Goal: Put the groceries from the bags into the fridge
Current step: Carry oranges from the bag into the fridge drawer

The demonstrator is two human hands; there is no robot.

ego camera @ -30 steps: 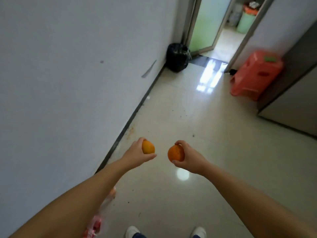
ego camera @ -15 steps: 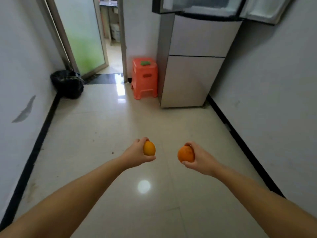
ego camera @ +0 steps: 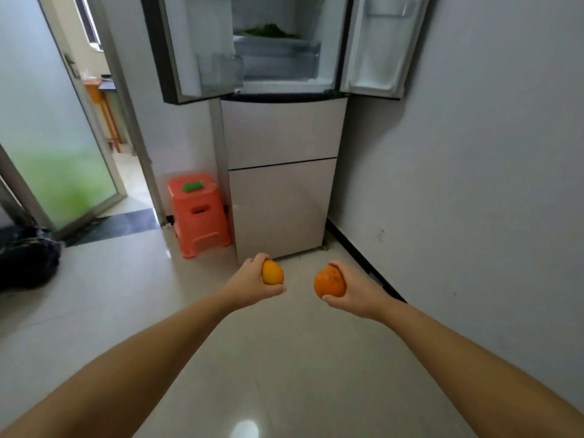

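My left hand (ego camera: 251, 284) grips a small yellow-orange fruit (ego camera: 272, 273). My right hand (ego camera: 355, 294) grips a larger, deeper orange (ego camera: 329, 282). Both are held out in front of me above the floor. Straight ahead stands the fridge (ego camera: 281, 191), its two upper doors swung wide open. Inside, leafy greens (ego camera: 268, 30) lie on a shelf above a clear drawer (ego camera: 278, 60). The two lower drawer fronts are closed. No grocery bags are in view.
An orange plastic stool (ego camera: 197, 213) with a green object on top stands left of the fridge. A glass door (ego camera: 60, 172) hangs open on the left, with a black bag (ego camera: 27, 260) on the floor. A grey wall (ego camera: 474, 184) runs along the right.
My view has swung from the left wall round to the fridge and come closer to it. Both hands keep their fruits, held the same way.
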